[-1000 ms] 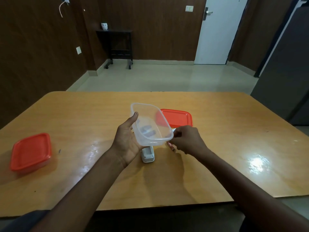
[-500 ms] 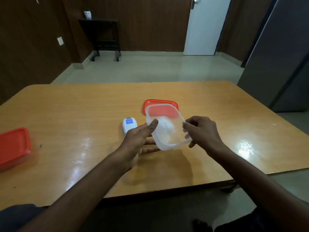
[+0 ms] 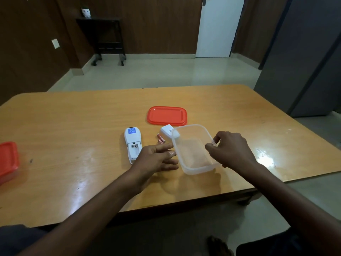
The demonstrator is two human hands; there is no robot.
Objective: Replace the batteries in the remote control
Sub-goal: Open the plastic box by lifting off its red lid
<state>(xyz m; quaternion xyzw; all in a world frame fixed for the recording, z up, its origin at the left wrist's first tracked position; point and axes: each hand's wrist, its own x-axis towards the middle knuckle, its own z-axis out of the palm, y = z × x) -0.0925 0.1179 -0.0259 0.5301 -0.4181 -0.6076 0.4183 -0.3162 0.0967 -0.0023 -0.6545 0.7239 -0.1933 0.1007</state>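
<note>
The remote control [image 3: 133, 144] lies back-up, bay open, at the left hand's [image 3: 157, 159] ten o'clock; fingers splayed, empty. The right hand [image 3: 231, 149] pinches the clear tub [image 3: 193, 163]. The remote looks light and slick (grip its long sides).

place: office-like room | signs: wood-panelled walls [image 3: 147, 24]; tiled floor [image 3: 156, 72]; white door [image 3: 217, 26]; large table [image 3: 73, 126]; grey cabinet [image 3: 304, 52]

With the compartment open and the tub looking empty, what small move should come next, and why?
Probably set the clear tub aside with the right hand, then reach the open left hand to the two batteries lying loose by the battery cover. The remote lies face down, its battery bay bare.
</note>
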